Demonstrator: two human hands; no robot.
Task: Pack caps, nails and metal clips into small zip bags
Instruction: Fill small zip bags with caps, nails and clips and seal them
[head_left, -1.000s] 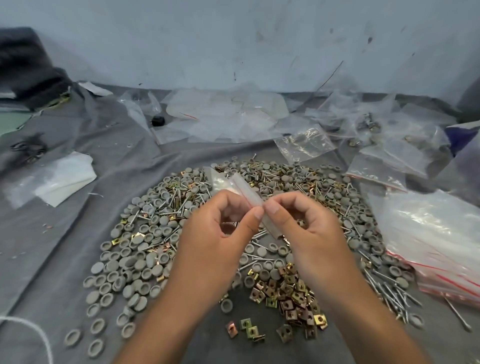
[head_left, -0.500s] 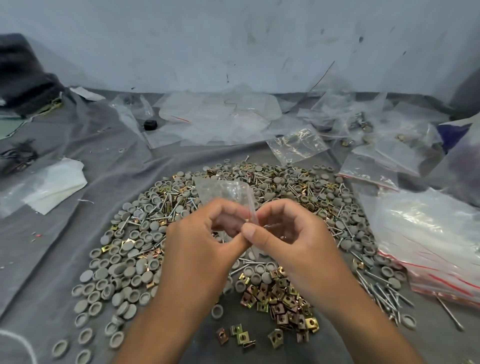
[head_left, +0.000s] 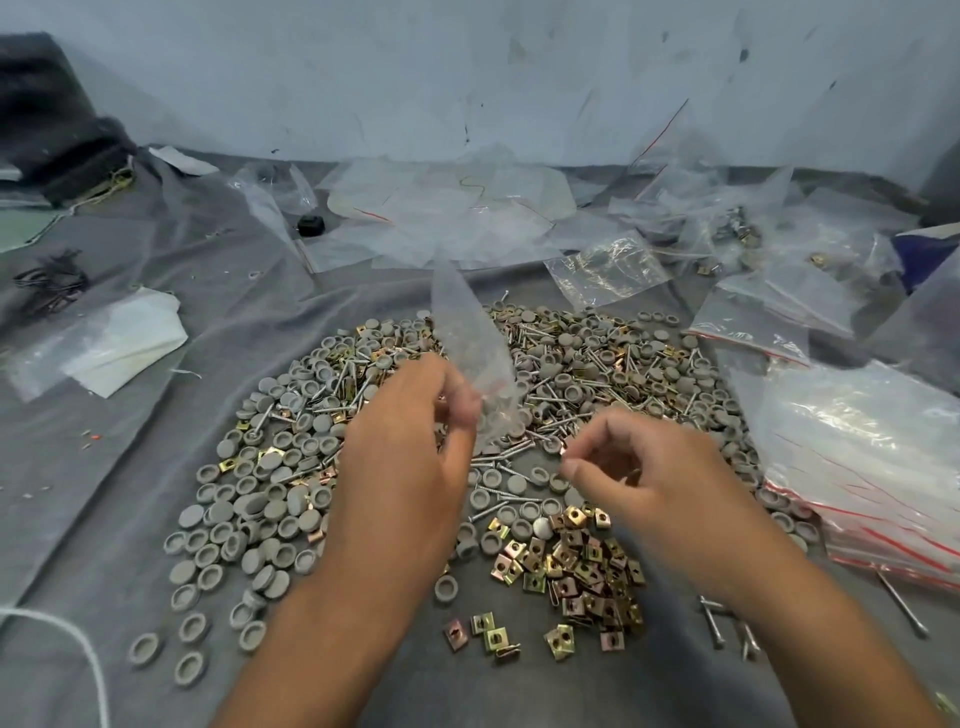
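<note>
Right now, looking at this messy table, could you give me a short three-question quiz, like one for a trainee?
1. True or false: the left hand holds a small clear zip bag above the pile.
2. Which lies nearest the person? A) grey caps B) brass metal clips C) crumpled clear bags by the wall
3. Fill in: the stack of red-striped zip bags lies on the person's ____ side.

Key
1. True; the bag sticks up from its fingers.
2. B.
3. Right; the right hand, fingers curled, is off the bag.
</note>
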